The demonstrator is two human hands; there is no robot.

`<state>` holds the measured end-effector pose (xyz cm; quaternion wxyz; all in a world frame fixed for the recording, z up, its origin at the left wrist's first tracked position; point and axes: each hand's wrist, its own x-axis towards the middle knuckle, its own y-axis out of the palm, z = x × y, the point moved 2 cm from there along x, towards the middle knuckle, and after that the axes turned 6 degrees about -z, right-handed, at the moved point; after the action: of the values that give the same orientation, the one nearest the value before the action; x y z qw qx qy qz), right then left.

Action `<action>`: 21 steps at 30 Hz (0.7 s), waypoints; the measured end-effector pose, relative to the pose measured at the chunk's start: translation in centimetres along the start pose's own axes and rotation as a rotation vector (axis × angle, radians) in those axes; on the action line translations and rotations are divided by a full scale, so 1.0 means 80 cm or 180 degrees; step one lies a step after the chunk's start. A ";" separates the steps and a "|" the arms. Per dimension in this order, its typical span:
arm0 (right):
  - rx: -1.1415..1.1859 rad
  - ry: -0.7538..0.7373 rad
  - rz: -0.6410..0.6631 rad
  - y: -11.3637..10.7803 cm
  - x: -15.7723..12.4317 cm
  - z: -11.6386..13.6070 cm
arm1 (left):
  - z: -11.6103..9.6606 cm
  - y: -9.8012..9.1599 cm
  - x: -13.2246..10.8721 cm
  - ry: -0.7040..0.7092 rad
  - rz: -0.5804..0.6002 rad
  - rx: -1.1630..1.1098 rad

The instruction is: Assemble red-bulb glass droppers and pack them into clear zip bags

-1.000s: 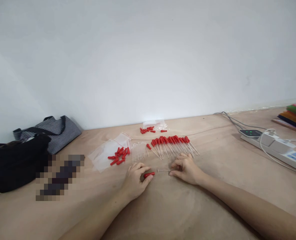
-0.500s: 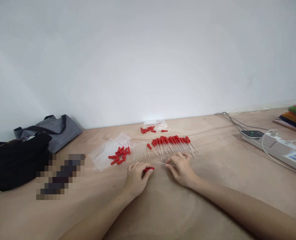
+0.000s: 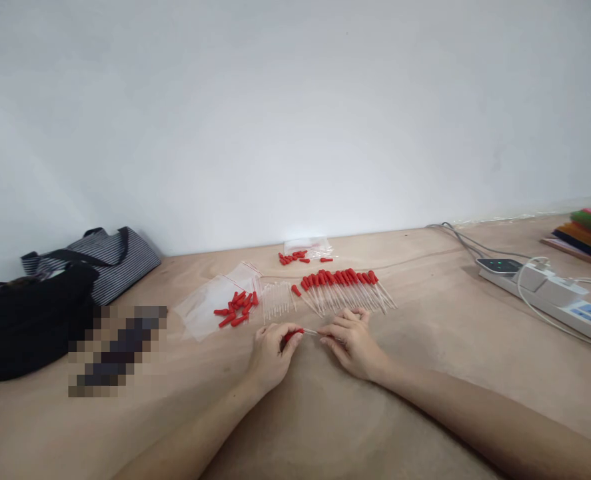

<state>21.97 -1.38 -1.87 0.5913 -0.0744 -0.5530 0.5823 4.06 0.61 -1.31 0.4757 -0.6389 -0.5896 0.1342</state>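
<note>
Between thumb and fingers, my left hand (image 3: 276, 348) pinches a red rubber dropper bulb (image 3: 290, 335). My right hand (image 3: 350, 341) closes on a thin clear glass tube (image 3: 311, 331), whose end meets the mouth of the bulb; how deep it sits inside is hidden. Just beyond my hands lies a row of droppers (image 3: 345, 290), red bulbs pointing to the wall. Left of that row are several bare glass tubes (image 3: 276, 300). A loose pile of red bulbs (image 3: 237, 308) rests farther left, partly on clear plastic bags (image 3: 200, 307).
More red bulbs and tubes lie by a small bag (image 3: 305, 247) near the wall. At left are a striped bag (image 3: 130, 260), a black bag (image 3: 35, 327) and a pixelated dark item (image 3: 120, 350). A power strip (image 3: 550, 293) with cables and coloured sheets (image 3: 588, 230) are at right.
My right hand has moved left, bringing the glass tube from a gap away up to the bulb's mouth. My left hand stays nearly in place, still pinching the bulb.
</note>
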 end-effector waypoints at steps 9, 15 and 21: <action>-0.0029 -0.0339 0.0021 0.002 -0.002 -0.001 | -0.008 0.001 -0.007 0.0238 -0.0110 0.0119; 0.0149 -0.0491 -0.0049 0.000 -0.001 -0.003 | -0.016 -0.002 -0.011 0.0588 -0.0099 0.0282; 0.0286 -0.0311 0.0095 -0.004 0.003 0.004 | -0.022 -0.004 -0.013 0.0805 -0.0106 0.0335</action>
<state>21.83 -1.47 -1.34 0.5576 -0.0275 -0.5533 0.6182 4.84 -1.12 -0.56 0.5812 -0.6150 -0.5275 0.0754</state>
